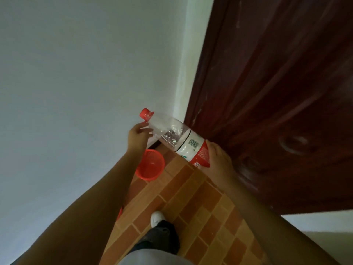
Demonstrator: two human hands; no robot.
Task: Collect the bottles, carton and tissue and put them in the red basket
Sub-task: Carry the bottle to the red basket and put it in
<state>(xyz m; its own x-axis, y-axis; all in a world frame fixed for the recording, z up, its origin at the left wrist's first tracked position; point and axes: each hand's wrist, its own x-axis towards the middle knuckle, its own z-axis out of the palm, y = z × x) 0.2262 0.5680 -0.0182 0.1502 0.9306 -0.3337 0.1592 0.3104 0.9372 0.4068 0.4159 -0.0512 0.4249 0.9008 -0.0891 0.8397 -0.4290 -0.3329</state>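
Note:
An empty clear plastic bottle (pixel 175 138) with a red cap and a red-and-white label lies tilted in the air, cap up and to the left. My right hand (pixel 217 159) grips its base end. My left hand (pixel 138 136) touches the bottle near its neck, fingers partly curled. Below the bottle, the red basket (pixel 150 166) stands on the tiled floor against the wall, and nothing shows inside it. No carton or tissue is in view.
A white wall (pixel 76 73) fills the left side. A dark red door (pixel 277 92) stands on the right. Orange-brown floor tiles (pixel 191 197) run between them. My leg and white shoe (pixel 156 219) are below the basket. A small red object (pixel 120 213) peeks from behind my left forearm.

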